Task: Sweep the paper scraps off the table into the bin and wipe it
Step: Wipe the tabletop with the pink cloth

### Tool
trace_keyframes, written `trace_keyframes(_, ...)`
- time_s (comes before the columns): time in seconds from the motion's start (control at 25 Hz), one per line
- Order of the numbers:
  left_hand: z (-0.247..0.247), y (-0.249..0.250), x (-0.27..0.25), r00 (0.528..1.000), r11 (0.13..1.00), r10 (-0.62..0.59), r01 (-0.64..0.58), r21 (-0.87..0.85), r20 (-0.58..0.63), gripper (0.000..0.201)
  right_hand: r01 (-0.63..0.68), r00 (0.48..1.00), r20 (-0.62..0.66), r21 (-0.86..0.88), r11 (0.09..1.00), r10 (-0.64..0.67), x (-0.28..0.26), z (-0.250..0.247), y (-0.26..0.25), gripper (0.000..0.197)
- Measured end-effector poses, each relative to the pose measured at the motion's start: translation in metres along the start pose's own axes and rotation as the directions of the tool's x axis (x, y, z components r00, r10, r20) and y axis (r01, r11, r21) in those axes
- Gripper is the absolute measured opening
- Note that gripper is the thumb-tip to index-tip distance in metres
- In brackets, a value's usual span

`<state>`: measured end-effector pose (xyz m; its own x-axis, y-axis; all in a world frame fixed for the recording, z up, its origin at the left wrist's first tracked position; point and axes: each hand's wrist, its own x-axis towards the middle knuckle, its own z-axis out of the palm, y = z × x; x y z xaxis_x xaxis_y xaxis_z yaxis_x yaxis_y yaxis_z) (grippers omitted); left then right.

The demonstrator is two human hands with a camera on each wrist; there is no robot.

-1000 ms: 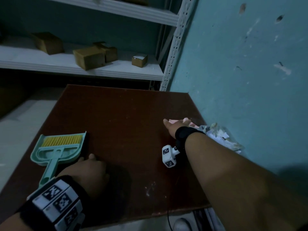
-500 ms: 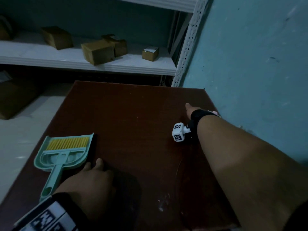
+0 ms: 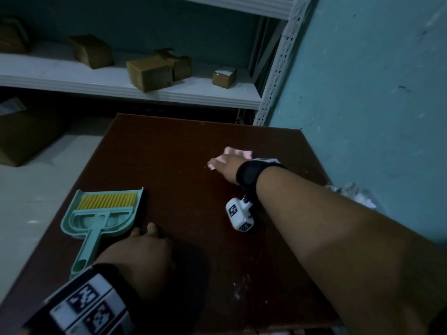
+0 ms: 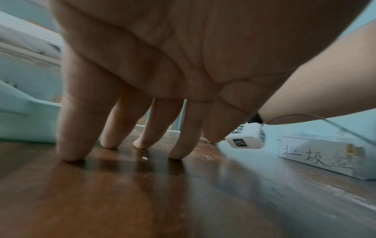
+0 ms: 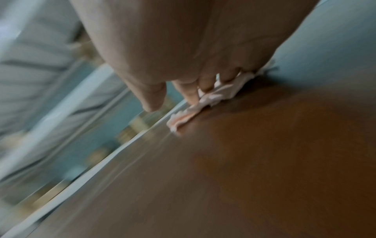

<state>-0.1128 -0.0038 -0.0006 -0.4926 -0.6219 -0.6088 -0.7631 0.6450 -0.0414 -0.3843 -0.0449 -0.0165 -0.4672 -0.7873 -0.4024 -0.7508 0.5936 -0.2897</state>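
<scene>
My right hand (image 3: 226, 165) lies flat on a pink cloth (image 3: 246, 154) on the far right part of the dark brown table (image 3: 183, 146). In the right wrist view its fingers press the crumpled cloth (image 5: 213, 96) against the wood, blurred by motion. My left hand (image 3: 142, 247) rests near the front of the table, fingertips (image 4: 71, 154) down on the bare wood, holding nothing. A mint-green dustpan with a yellow-bristled brush (image 3: 104, 213) lies just left of it. The bin (image 3: 355, 193) with white scraps stands past the table's right edge; its white labelled side (image 4: 317, 154) shows in the left wrist view.
A teal wall (image 3: 375, 93) runs close along the table's right side. Behind the table a white metal shelf (image 3: 145, 90) holds several cardboard boxes. A large carton (image 3: 26, 136) sits on the pale floor at the left. Pale smears (image 3: 239, 288) mark the table's front.
My right hand has slid the pink cloth from beside the bin towards the far edge, then leftward across the table. The left hand has stayed by the dustpan.
</scene>
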Motion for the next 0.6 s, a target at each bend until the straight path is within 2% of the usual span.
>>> trace_keyframes(0.04,-0.001,0.000,-0.002,1.000,1.000,0.022,-0.022,-0.007,-0.006,0.043,0.072,0.997,0.039,0.018,0.997,-0.073,-0.010,0.010,-0.014,0.055)
trace_keyframes(0.12,0.001,0.003,-0.009,0.999,0.998,0.053,-0.053,0.024,-0.008,0.043,0.216,0.969,0.123,-0.005,0.976,-0.214,-0.029,0.025,-0.034,0.050)
trace_keyframes(0.2,-0.001,0.004,-0.016,0.997,0.997,0.063,-0.064,0.033,0.033,0.046,0.269,0.948,0.192,-0.052,0.962,-0.255,-0.037,0.038,-0.036,0.054)
trace_keyframes(0.32,-0.005,-0.001,-0.017,0.994,0.997,0.078,-0.077,-0.015,0.082,0.052,0.282,0.950,0.161,-0.088,0.955,-0.266,-0.055,0.038,-0.026,0.054)
trace_keyframes(0.4,-0.007,0.001,-0.018,0.991,0.997,0.074,-0.071,-0.032,0.113,0.052,0.162,0.986,0.074,-0.182,0.970,-0.150,-0.061,0.024,-0.009,0.051)
trace_keyframes(0.48,-0.011,0.005,-0.018,0.988,0.997,0.072,-0.067,-0.044,0.133,0.051,-0.006,1.000,-0.010,-0.312,0.950,0.003,-0.046,0.013,0.020,0.045)
trace_keyframes(0.52,-0.012,0.006,-0.018,0.988,0.997,0.067,-0.061,-0.047,0.141,0.051,-0.090,0.995,-0.080,-0.355,0.931,0.066,-0.036,0.008,0.036,0.047)
trace_keyframes(0.6,-0.011,0.007,-0.017,0.990,0.997,0.057,-0.049,-0.067,0.129,0.051,-0.267,0.959,-0.175,-0.308,0.913,0.222,-0.011,0.001,0.074,0.060)
